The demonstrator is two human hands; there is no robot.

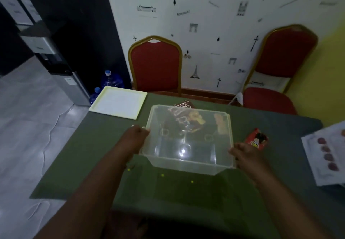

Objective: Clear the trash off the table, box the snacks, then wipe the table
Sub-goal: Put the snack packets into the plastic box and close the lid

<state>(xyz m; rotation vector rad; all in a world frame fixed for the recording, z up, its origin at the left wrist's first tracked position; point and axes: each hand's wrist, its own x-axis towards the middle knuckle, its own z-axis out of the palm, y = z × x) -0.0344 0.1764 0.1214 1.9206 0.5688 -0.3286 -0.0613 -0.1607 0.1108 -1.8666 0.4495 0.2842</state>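
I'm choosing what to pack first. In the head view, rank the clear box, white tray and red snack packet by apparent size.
1. clear box
2. white tray, farther from the camera, so its true size may match the box
3. red snack packet, plainly smallest

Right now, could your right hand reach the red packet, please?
Probably yes: the red packet lies just beyond the right hand, nothing between, though that hand must first release the box.

Single head-worn wide-angle view, forward and down, close over the green table
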